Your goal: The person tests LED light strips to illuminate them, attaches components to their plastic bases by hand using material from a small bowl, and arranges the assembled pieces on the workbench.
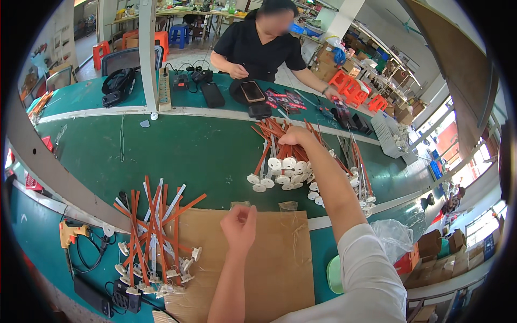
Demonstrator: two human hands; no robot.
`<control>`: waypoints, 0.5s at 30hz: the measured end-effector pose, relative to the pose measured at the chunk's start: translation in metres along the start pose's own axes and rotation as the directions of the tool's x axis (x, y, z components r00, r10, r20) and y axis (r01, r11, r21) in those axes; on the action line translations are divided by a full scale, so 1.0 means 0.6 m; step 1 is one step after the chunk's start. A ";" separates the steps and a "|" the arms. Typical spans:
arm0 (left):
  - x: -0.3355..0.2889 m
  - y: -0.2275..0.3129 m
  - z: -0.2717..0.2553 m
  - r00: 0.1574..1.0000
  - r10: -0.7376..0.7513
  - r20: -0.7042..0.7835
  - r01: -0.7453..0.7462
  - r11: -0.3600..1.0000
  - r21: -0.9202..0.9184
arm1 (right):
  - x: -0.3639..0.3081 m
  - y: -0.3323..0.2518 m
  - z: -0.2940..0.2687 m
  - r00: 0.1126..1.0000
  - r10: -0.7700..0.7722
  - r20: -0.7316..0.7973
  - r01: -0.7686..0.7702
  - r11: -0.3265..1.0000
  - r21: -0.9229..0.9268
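Note:
My right arm stretches far across the green table, and my right hand (293, 137) is at the upper ends of a bundle of orange and silver strips (272, 129), its fingers closed on them. How many strips it grips is hidden. White round discs (289, 164) sit at the near ends of these strips. Above the brown cardboard sheet (280, 247), my left hand (238, 227) is curled closed with nothing showing in it. To its left lies a second pile of crossed orange and silver strips (156, 231) with white end pieces (133, 290).
A grey post (70, 194) rises at the left, near a yellow glue gun (72, 234) with a black cable. Across the table a person (261, 48) reaches toward small packages. A phone (252, 91), a perforated tray (388, 132) and a green bowl (335, 274) are also around.

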State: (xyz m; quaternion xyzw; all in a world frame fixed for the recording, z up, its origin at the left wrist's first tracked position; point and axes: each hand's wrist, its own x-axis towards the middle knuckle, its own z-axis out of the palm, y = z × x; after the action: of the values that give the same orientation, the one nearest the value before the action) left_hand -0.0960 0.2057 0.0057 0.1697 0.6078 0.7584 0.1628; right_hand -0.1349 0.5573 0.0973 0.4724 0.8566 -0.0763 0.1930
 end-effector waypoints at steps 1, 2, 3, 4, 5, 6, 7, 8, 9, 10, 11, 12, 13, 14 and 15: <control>0.000 -0.001 0.000 1.000 0.000 0.005 0.000 1.000 0.000 | -0.001 0.003 0.002 0.999 0.006 -0.045 -0.007 1.000 -0.016; 0.000 -0.002 0.001 1.000 -0.001 0.011 0.001 1.000 0.001 | -0.001 0.004 0.005 0.999 0.006 -0.047 -0.006 1.000 -0.014; 0.000 -0.002 0.002 1.000 0.001 0.012 -0.001 1.000 0.001 | -0.005 0.000 0.006 0.998 0.028 -0.054 -0.029 0.999 -0.031; 0.000 -0.001 0.004 1.000 -0.010 0.016 0.010 1.000 0.012 | -0.009 0.000 0.007 0.997 0.051 -0.062 -0.054 0.997 -0.046; 0.000 -0.002 0.006 1.000 -0.021 0.021 0.021 1.000 0.023 | -0.014 0.007 0.002 0.997 0.053 -0.062 -0.056 0.998 -0.043; 0.001 -0.002 0.002 1.000 -0.020 0.017 0.019 1.000 0.021 | -0.030 0.003 -0.008 0.997 0.034 -0.076 -0.034 0.999 -0.003; 0.002 -0.004 -0.001 1.000 -0.012 0.011 0.012 0.999 0.031 | -0.042 -0.002 -0.015 0.996 0.015 -0.091 -0.012 0.999 0.038; 0.003 -0.006 -0.005 1.000 -0.004 0.005 0.004 0.999 0.041 | -0.049 -0.008 -0.015 0.996 0.012 -0.092 -0.009 0.999 0.035; 0.004 -0.009 -0.003 1.000 -0.002 0.009 0.002 0.999 0.040 | -0.055 -0.005 -0.014 0.990 0.004 -0.138 0.001 1.000 0.031; 0.005 -0.012 -0.002 1.000 0.003 0.002 -0.003 0.999 0.037 | -0.062 -0.001 -0.012 0.983 -0.005 -0.183 0.010 1.000 0.025; 0.005 -0.012 -0.002 1.000 0.008 -0.005 -0.008 0.999 0.033 | -0.069 0.002 -0.007 0.983 -0.004 -0.186 0.009 1.000 0.026; 0.005 -0.010 -0.002 1.000 0.011 -0.003 -0.011 0.999 0.030 | -0.074 0.008 0.002 0.967 -0.054 -0.248 0.064 0.997 0.031; 0.006 -0.009 -0.002 1.000 0.008 -0.002 -0.008 0.999 0.034 | -0.077 0.012 0.012 0.946 -0.104 -0.308 0.120 0.992 0.031; 0.006 -0.007 -0.003 1.000 0.005 -0.002 -0.005 0.999 0.038 | -0.079 0.014 0.025 0.909 -0.134 -0.394 0.151 0.988 0.012; 0.007 -0.006 -0.002 1.000 0.007 -0.002 -0.007 0.999 0.035 | -0.080 0.017 0.043 0.908 -0.134 -0.397 0.150 0.989 0.009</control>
State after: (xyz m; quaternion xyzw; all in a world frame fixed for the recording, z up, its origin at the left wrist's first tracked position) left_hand -0.1001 0.2070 0.0019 0.1737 0.6205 0.7485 0.1566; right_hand -0.0970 0.5174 0.0936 0.4182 0.9083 -0.0101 0.0008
